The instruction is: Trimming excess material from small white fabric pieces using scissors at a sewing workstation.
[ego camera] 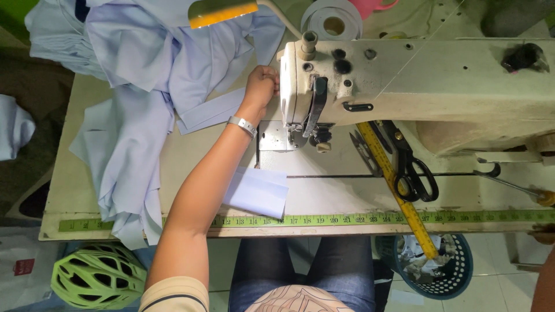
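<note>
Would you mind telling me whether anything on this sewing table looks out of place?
The yellow ruler lies diagonally, its end overhanging the table edge above the basket. Otherwise nothing stands out.

Soft, matt pale-blue cloth [139, 115] drapes a worn, scuffed bench [324, 193]; the sewing machine [416, 75] wears chipped cream enamel, beside glossy black-handled metal scissors [407, 162].

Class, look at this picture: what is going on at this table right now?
A person sits at a sewing machine. Their left hand reaches behind the machine's head, beside a heap of pale blue fabric. The right hand is out of view. A small folded piece of the cloth lies near a measuring tape, and black scissors rest under the machine's arm.
</note>
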